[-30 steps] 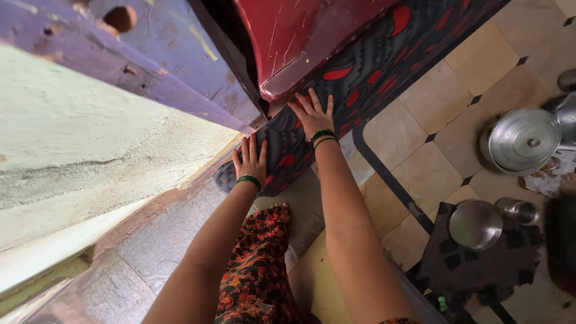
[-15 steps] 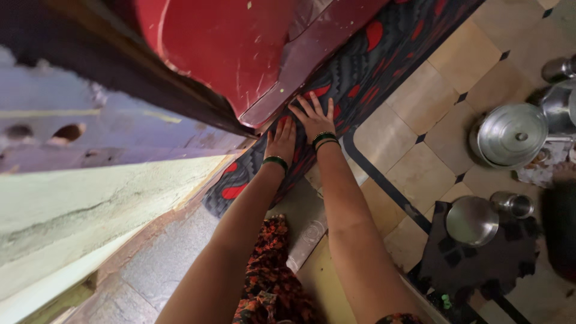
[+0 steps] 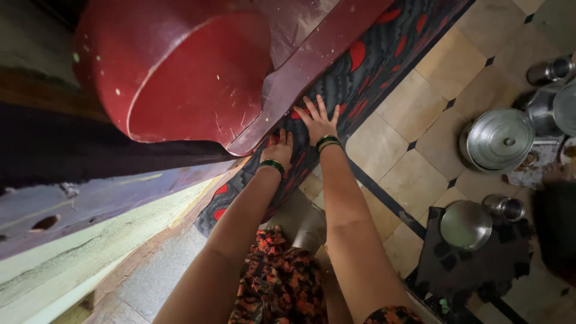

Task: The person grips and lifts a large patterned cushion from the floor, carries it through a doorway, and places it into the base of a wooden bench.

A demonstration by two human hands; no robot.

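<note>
A dark mat (image 3: 366,66) with red leaf shapes lies along the base of a red chest-like object (image 3: 198,78). My left hand (image 3: 279,147) presses flat on the mat beside the red object's lower edge, fingers together. My right hand (image 3: 318,118) also lies flat on the mat just to the right, fingers spread. Both wrists wear green bangles. Neither hand holds anything.
A lidded steel pot (image 3: 500,141), a steel bowl (image 3: 466,224) and a small steel cup (image 3: 507,207) stand on the tiled floor at right, partly on a dark cloth (image 3: 474,264). A purple and pale wall (image 3: 90,234) runs at left. My patterned clothing (image 3: 279,282) is below.
My left hand has slid up the mat to beside my right hand. The view has shifted, so more of the red object shows.
</note>
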